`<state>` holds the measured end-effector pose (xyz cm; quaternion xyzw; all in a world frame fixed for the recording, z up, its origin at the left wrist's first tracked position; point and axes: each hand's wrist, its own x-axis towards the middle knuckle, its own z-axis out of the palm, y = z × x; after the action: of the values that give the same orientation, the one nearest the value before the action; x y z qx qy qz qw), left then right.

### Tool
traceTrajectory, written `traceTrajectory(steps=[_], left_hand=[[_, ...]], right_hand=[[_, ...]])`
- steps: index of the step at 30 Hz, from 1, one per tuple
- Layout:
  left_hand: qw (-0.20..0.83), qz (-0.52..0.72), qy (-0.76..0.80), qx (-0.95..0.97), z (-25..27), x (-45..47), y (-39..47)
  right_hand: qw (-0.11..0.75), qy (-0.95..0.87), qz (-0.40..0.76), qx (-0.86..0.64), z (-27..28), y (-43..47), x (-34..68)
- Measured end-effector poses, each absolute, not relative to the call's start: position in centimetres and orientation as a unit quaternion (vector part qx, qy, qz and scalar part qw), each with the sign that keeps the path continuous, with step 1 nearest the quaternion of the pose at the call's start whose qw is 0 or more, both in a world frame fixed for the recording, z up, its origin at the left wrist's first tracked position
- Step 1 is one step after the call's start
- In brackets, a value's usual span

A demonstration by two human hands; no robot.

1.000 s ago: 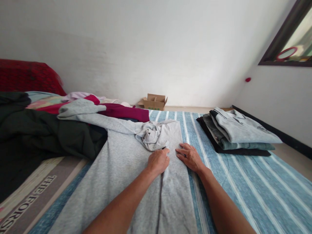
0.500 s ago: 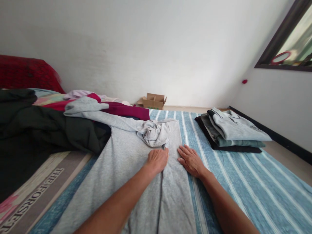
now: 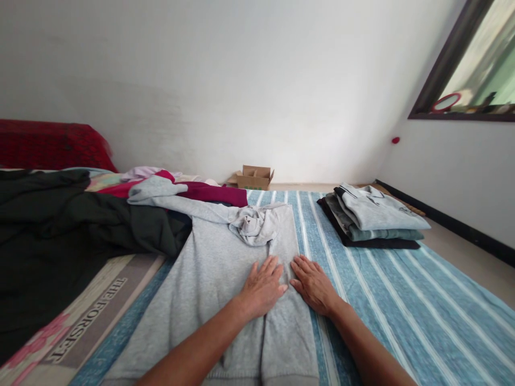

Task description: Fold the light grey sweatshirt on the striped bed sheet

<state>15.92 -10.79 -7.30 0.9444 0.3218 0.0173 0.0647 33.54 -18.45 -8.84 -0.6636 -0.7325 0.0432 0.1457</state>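
A light grey long-sleeved top (image 3: 209, 268) lies spread on the bed in front of me, its collar or hood bunched at the far end. One sleeve stretches left over the other clothes, and a fold runs lengthwise along the right part. My left hand (image 3: 263, 287) rests flat on the fabric by that fold, fingers spread. At the garment's right edge lies my right hand (image 3: 314, 284), palm down with fingers extended and nothing held. The other sleeve cannot be made out.
Folded clothes (image 3: 378, 214) are stacked at the right on the blue striped sheet (image 3: 386, 305). Dark clothing (image 3: 88, 230) and a maroon garment (image 3: 213, 193) are heaped at the left. Beyond the bed, a cardboard box (image 3: 254, 178) stands by the wall.
My left hand has gone from closed at the fold to flat and spread, slightly nearer me. My right hand stays at the edge, a little closer. The camera view has shifted.
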Motion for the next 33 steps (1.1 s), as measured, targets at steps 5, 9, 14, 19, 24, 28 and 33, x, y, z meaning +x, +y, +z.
traceTrajectory(steps=[5, 9, 14, 19, 24, 28, 33], left_hand=[[0.088, -0.006, 0.324, 0.942, -6.2, 14.7, -12.6], [0.163, 0.069, 0.362, 0.915, -5.3, 14.7, -12.8], [0.364, 0.218, 0.533, 0.732, -5.1, 16.6, -10.7], [0.437, 0.240, 0.572, 0.651, -5.6, 18.7, -8.7], [0.486, 0.261, 0.575, 0.605, -6.1, 19.6, -7.4], [0.503, 0.280, 0.572, 0.585, -6.2, 19.5, -7.1], [0.514, 0.286, 0.571, 0.573, -6.3, 19.5, -7.2]], right_hand=[[0.151, -0.726, 0.048, -0.669, -9.0, -19.0, 33.4], [0.152, -0.722, 0.052, -0.673, -9.1, -18.9, 33.6], [0.163, -0.724, 0.046, -0.669, -9.3, -18.8, 33.7], [0.176, -0.728, 0.050, -0.661, -9.3, -18.9, 33.8], [0.171, -0.727, 0.054, -0.663, -9.1, -18.9, 33.9], [0.166, -0.723, 0.057, -0.668, -9.0, -18.9, 33.8], [0.169, -0.723, 0.055, -0.667, -9.0, -18.9, 33.8]])
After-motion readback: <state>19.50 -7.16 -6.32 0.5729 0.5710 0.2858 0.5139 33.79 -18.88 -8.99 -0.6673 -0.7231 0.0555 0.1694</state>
